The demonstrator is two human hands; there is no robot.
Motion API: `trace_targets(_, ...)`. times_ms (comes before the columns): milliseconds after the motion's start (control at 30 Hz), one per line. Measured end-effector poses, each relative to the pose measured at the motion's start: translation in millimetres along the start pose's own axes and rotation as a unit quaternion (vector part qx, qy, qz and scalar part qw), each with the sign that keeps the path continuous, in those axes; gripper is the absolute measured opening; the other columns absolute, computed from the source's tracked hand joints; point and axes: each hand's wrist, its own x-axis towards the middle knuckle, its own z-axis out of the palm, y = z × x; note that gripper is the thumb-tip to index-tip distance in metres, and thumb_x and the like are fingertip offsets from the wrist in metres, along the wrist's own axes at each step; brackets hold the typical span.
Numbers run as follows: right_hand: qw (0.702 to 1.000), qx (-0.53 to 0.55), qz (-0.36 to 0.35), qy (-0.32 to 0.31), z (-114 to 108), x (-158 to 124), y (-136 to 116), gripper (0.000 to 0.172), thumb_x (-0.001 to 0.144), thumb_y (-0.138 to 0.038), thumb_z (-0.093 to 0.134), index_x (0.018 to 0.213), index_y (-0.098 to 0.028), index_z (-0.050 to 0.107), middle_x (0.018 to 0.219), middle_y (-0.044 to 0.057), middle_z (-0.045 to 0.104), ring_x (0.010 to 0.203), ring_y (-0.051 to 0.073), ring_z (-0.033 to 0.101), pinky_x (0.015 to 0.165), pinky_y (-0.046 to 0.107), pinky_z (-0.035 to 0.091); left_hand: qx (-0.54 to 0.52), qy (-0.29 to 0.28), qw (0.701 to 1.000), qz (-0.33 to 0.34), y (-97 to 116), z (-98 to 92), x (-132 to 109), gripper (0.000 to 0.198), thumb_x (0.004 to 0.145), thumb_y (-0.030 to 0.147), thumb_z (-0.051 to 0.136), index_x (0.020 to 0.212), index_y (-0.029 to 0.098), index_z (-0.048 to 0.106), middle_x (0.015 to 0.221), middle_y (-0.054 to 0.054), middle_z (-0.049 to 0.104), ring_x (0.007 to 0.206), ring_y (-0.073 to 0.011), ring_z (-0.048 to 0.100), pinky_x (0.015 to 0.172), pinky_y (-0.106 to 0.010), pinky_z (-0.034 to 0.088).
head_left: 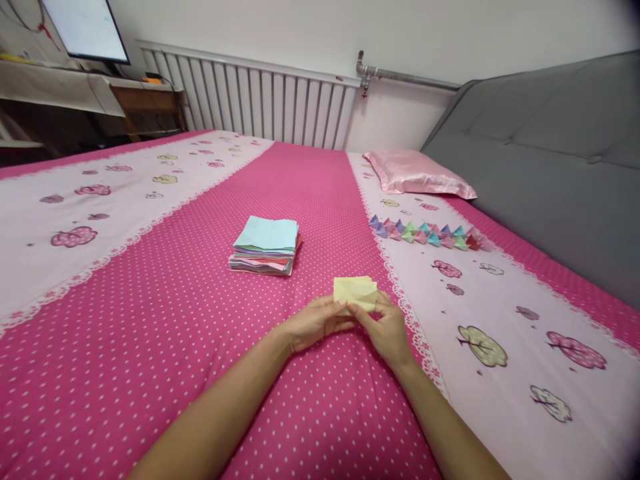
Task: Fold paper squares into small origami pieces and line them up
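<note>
A small folded piece of pale yellow paper (354, 291) is held up between both hands, above the pink dotted bedspread (320, 413). My left hand (316, 323) pinches its lower left edge, thumb on the near side. On the lower right, my right hand (389, 327) grips it with the thumb in front and fingers partly hidden behind. Both thumbs meet near the bottom edge. Beyond my left hand lies a stack of coloured square paper (266, 235) with a light blue sheet on top. To the right, several small folded paper pieces (425, 235) sit in two rows.
A pink satin pillow (417, 173) lies at the far right against a grey padded headboard (545, 147). Past the bed's far edge are a white radiator (260, 97) and a metal pipe (415, 78). A desk (145, 100) with a monitor (87, 30) stands far left.
</note>
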Motion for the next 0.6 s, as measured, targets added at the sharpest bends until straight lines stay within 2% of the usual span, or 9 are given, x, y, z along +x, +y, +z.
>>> trace_targets(400,1.000,0.010,0.004,-0.007,0.3,0.2,0.5,0.015,0.077,-0.035,0.062,0.074,-0.025,0.072,0.082,0.003,0.070,0.081,0.021,0.058,0.075,0.036,0.045,0.015,-0.015,1.000,0.017,-3.6,-3.0,-0.1,0.036,0.082,0.030,0.055,0.112,0.010,0.059,0.122,-0.017,0.056,0.117,-0.0244,0.049,0.105,-0.040,0.028)
trace_targets(600,1.000,0.012,0.015,-0.009,0.6,0.5,-2.1,0.014,0.077,-0.035,0.062,0.077,-0.026,0.073,0.086,0.003,0.069,0.085,0.021,0.058,0.077,0.036,0.045,0.037,-0.033,0.999,0.016,-2.9,-4.0,-0.6,0.037,0.084,0.034,0.051,0.112,0.010,0.060,0.126,-0.018,0.053,0.121,-0.0248,0.044,0.106,-0.039,0.027)
